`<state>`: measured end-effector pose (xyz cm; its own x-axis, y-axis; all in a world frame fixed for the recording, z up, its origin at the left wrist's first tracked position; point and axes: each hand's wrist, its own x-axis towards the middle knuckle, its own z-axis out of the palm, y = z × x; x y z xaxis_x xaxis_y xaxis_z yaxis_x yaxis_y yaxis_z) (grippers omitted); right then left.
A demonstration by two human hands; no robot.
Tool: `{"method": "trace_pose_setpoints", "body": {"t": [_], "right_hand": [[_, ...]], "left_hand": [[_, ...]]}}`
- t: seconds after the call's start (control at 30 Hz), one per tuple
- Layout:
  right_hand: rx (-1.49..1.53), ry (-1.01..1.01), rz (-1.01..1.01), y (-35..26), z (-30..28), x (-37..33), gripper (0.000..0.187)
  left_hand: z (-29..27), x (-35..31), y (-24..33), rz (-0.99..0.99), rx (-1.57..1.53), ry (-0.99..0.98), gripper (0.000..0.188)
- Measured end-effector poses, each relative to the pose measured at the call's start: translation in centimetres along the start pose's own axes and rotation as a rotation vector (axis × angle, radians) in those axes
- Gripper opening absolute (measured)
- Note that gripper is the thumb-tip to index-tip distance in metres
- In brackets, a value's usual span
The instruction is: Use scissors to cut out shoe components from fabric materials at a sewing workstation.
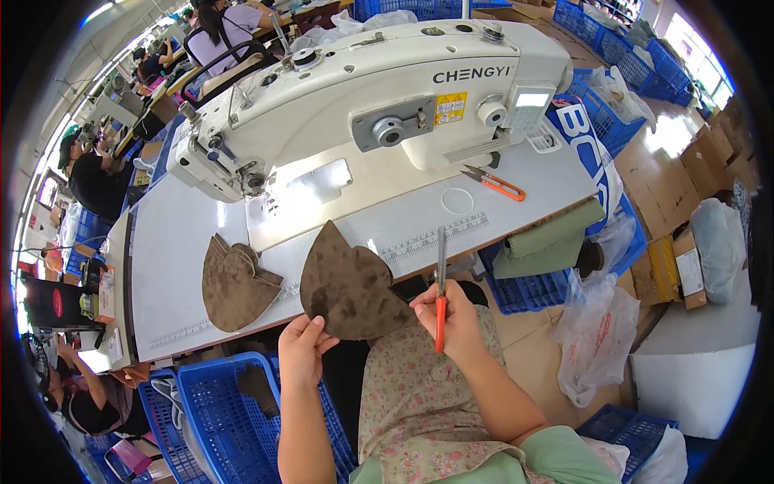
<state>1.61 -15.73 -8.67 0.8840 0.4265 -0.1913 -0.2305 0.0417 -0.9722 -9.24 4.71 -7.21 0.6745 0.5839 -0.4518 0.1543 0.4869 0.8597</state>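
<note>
Between my two hands is a dark brown, suede-like fabric piece (347, 282) with a pointed top and a notch at its right side. My left hand (306, 347) pinches its lower left edge between thumb and fingers. Held in my right hand (458, 323) is a pair of scissors (440, 310) with orange handles, blades pointing up; the thumb and fingertips of that hand also meet the fabric's right corner. On the table to the left lies a small stack of similar brown fabric pieces (238, 286).
A white sewing machine (322, 97) spans the table (173, 274). Orange-handled snips (496, 184) and a clear ring (457, 201) lie by its base. A ruler strip (435, 234) runs along the front edge. Blue baskets (230, 403) stand below; people work at far left.
</note>
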Motion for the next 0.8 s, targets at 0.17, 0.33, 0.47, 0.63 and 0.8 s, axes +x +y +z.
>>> {"method": "trace_pose_setpoints", "body": {"t": [0.17,0.33,0.47,0.63,0.8], "right_hand": [[-0.186,0.034,-0.152,0.65,0.19,0.27,0.022],[-0.128,0.024,-0.079,0.38,0.42,0.54,0.025],[-0.135,0.009,-0.101,0.73,0.28,0.62,0.027],[-0.099,-0.003,-0.108,0.68,0.37,0.8,0.028],[-0.116,-0.009,-0.109,0.86,0.39,0.89,0.029]], "left_hand": [[-0.49,0.14,-0.33,0.0,-0.003,-0.037,0.015],[-0.01,-0.09,0.06,0.0,0.013,0.007,0.016],[0.03,-0.06,0.08,-0.009,0.034,0.011,0.017],[-0.45,0.26,-0.31,0.0,-0.002,-0.011,0.022],[-0.41,0.26,-0.24,-0.002,-0.035,-0.023,0.022]]}}
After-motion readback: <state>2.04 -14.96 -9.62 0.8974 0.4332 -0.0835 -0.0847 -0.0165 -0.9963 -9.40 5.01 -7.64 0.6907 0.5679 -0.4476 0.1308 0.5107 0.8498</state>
